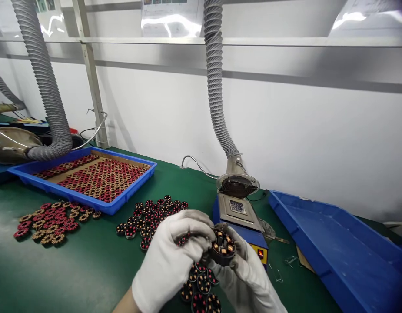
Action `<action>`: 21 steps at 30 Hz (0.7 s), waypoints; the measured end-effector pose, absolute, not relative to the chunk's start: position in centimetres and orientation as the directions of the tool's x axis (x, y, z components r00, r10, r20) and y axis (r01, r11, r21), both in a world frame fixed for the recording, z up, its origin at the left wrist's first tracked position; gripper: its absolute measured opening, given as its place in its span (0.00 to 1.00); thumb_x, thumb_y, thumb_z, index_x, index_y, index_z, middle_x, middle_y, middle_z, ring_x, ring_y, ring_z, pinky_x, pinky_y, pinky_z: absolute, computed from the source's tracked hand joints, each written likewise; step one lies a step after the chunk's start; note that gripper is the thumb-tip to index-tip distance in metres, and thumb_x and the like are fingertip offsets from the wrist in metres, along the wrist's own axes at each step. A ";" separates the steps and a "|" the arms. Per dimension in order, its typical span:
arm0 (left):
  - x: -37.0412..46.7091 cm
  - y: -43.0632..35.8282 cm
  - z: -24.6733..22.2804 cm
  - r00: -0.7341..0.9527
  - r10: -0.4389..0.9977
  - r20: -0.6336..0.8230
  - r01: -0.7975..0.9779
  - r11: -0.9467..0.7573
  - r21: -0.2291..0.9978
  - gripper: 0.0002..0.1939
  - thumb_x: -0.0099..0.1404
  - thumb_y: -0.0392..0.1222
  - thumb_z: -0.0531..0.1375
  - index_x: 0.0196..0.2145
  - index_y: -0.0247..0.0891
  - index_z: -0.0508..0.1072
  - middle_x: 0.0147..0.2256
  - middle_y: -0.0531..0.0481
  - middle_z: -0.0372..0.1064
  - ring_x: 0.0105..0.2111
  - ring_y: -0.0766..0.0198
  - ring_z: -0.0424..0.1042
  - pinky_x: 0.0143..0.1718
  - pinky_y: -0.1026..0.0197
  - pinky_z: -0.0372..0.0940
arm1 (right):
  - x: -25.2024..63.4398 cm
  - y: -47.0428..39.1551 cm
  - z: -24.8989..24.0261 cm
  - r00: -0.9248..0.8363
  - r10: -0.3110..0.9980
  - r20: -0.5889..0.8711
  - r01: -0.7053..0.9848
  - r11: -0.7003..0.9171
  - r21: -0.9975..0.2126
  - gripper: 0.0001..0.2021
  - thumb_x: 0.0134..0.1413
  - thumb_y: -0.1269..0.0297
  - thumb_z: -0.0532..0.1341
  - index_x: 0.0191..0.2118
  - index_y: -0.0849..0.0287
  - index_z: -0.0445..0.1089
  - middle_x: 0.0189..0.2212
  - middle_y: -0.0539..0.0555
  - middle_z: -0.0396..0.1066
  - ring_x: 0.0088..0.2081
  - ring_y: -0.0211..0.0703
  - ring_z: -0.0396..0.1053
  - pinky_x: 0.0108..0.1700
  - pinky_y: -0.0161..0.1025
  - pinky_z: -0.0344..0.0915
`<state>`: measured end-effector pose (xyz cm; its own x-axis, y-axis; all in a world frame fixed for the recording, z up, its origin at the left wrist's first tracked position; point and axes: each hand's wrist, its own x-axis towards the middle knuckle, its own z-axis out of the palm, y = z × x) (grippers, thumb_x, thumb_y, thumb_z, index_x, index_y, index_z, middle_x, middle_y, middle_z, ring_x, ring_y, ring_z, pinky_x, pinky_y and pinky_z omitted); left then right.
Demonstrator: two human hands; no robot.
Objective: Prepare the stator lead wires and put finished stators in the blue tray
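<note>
While both white-gloved hands meet low at centre, the left hand [174, 256] and right hand [243, 271] clamp fingers on a small round dark stator w/ copper windings [223, 248], held above the green bench mat [83, 265]. More loose red-and-copper stators [151, 217] lie at 11 o'clock, a blue solder pot unit [240, 217] at 1 o'clock, touching neither.

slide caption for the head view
Two gloved hands hold a wound stator above a green bench.

factory bench | fume hoses [217, 87] | solder pot [241, 217] | coil trays [86, 178]
</note>
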<state>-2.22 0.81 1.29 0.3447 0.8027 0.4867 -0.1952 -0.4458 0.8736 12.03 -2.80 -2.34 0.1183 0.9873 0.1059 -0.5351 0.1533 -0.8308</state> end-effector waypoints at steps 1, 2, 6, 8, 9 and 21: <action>-2.2 0.6 1.2 0.292 0.795 0.532 -0.181 -0.500 0.847 0.10 0.56 0.28 0.54 0.27 0.39 0.73 0.34 0.49 0.69 0.39 0.60 0.67 0.42 0.64 0.62 | 12.1 -2.6 -2.4 0.149 0.980 0.130 -0.484 0.186 -0.855 0.24 0.30 0.62 0.72 0.41 0.56 0.72 0.39 0.56 0.74 0.41 0.48 0.71 0.45 0.42 0.66; -2.3 0.5 1.0 0.249 0.788 0.563 -0.174 -0.535 0.827 0.09 0.57 0.29 0.55 0.27 0.40 0.73 0.33 0.50 0.69 0.41 0.60 0.67 0.44 0.63 0.61 | 12.0 -2.4 -2.4 0.176 0.973 0.153 -0.434 0.216 -0.875 0.24 0.29 0.64 0.72 0.40 0.56 0.72 0.37 0.56 0.75 0.40 0.48 0.72 0.43 0.41 0.67; -3.0 0.4 1.1 0.139 0.817 0.560 -0.238 -0.522 0.819 0.07 0.59 0.33 0.57 0.30 0.44 0.72 0.37 0.53 0.69 0.45 0.60 0.65 0.48 0.63 0.59 | 11.2 -2.2 -2.9 0.373 0.877 0.304 -0.197 0.395 -0.898 0.19 0.34 0.70 0.70 0.38 0.52 0.72 0.35 0.52 0.75 0.38 0.45 0.72 0.41 0.41 0.70; -2.7 0.6 1.1 0.221 0.880 0.420 -0.298 -0.349 0.888 0.11 0.57 0.33 0.60 0.38 0.44 0.72 0.43 0.52 0.68 0.46 0.60 0.65 0.46 0.65 0.61 | 10.6 -2.5 -3.4 0.491 0.705 0.512 0.051 0.564 -0.824 0.19 0.37 0.73 0.68 0.39 0.50 0.71 0.39 0.52 0.73 0.40 0.45 0.71 0.43 0.42 0.69; -2.4 0.8 1.0 0.316 0.889 0.332 -0.329 -0.225 0.917 0.14 0.56 0.35 0.60 0.42 0.43 0.71 0.45 0.49 0.67 0.46 0.59 0.65 0.45 0.65 0.62 | 10.3 -2.5 -3.6 0.499 0.591 0.634 0.213 0.625 -0.751 0.20 0.37 0.74 0.67 0.41 0.49 0.71 0.41 0.52 0.71 0.42 0.46 0.69 0.44 0.42 0.68; -0.1 1.2 0.2 0.165 0.947 0.277 -0.676 -0.096 0.731 0.09 0.50 0.35 0.63 0.33 0.38 0.75 0.34 0.49 0.73 0.39 0.61 0.70 0.45 0.64 0.63 | 9.5 -2.5 -4.2 0.497 0.299 0.815 0.553 0.614 -0.563 0.26 0.35 0.79 0.66 0.42 0.46 0.68 0.43 0.51 0.67 0.41 0.44 0.69 0.38 0.39 0.70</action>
<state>-0.11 1.24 0.17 0.1645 0.9467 0.2770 -0.6757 -0.0964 0.7308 9.51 -2.51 -4.23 0.4969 0.2991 0.8146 0.5533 0.6139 -0.5629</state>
